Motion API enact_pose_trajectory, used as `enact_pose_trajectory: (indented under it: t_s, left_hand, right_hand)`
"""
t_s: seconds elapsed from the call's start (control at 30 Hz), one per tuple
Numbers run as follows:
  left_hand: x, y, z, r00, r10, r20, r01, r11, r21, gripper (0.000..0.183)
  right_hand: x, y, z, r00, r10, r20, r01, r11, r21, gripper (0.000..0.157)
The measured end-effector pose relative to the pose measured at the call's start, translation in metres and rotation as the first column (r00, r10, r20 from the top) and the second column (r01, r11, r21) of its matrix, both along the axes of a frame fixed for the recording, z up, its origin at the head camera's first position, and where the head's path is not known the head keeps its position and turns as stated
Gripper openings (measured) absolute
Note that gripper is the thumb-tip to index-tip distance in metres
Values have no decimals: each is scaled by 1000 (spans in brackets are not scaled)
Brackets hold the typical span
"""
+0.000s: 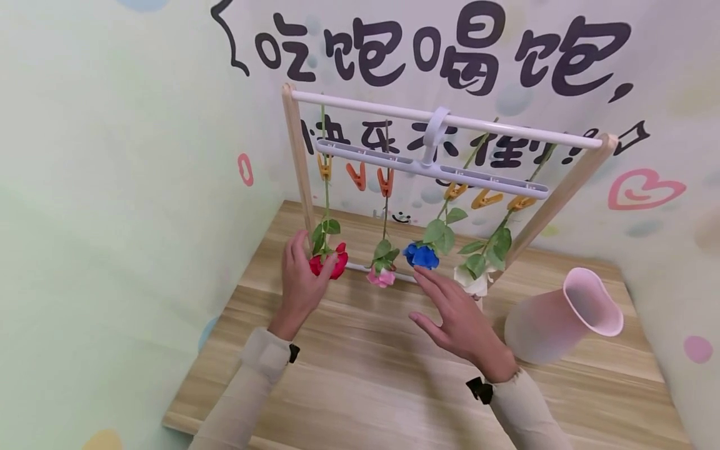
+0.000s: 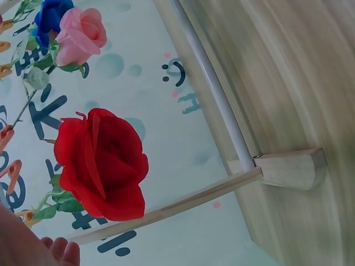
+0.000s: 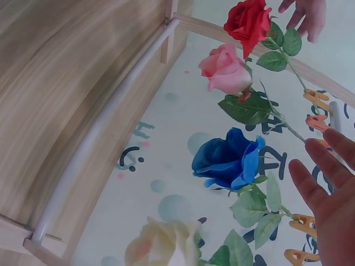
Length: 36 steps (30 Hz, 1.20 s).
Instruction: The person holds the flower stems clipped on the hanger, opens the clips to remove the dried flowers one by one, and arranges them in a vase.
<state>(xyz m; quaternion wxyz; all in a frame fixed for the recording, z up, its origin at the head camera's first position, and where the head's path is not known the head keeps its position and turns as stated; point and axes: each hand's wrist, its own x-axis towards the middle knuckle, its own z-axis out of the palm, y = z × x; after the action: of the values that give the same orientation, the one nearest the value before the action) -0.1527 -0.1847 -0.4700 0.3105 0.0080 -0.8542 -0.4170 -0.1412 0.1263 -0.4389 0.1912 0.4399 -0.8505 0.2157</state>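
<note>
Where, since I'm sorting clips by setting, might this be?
Probably a decorated indoor corner, perhaps a demonstration or practice space: a wall with playful lettering, a wood-grain table, and on it a rack with roses hanging from clips.

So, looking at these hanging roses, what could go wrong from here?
The red, round-headed rose hangs from one small yellow-orange plastic-looking clip; a tug from the left hand might free it. The white-and-pink flared vase stands near the right hand, so a backward sweep could topple it.
</note>
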Motion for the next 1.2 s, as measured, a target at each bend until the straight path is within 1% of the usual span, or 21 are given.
enact_pose_trajectory:
  t_s: [0.1,0.23,0.4,0.5,0.6,0.67,0.87,1.0,1.2]
  left_hand:
    - [-10,2,1,999,41,-12,-41,999,7,72]
    - [-20,4,2,997,68,-24,-68,998,12,74]
    - [-27,5,1,995,103,14,-103,995,-3,72]
    - [-30,6,-1,992,119,34,-119,993,-4,72]
    - [-33,7,-2,991,132,33,-132,991,-5,71]
    - [-34,8,-2,991,134,20,-134,991,-9,70]
    - [-37,10,-3,991,131,3,-131,991,-20,67]
    - [-40,11,-5,990,139,13,-138,990,-16,66]
    - [-44,11,-7,990,138,10,-138,990,-16,65]
  right_hand:
    - [-2,-5,4,1000,-5,1,5,1000,-12,71]
    - [-4,-11,9,1000,-1,3,1,1000,-29,71]
    - [-8,-19,15,1000,8,13,-7,999,-43,72]
    - [-11,-26,18,1000,7,19,-6,999,-51,70]
    - [-14,-33,23,1000,1,24,0,998,-68,67]
    - [-16,-38,25,1000,-9,29,11,997,-76,66]
    - [-23,-52,36,998,-29,59,35,995,-99,69]
    - [-28,-59,42,998,-29,57,34,994,-101,66]
    - [-36,-72,51,998,-39,58,44,994,-96,69]
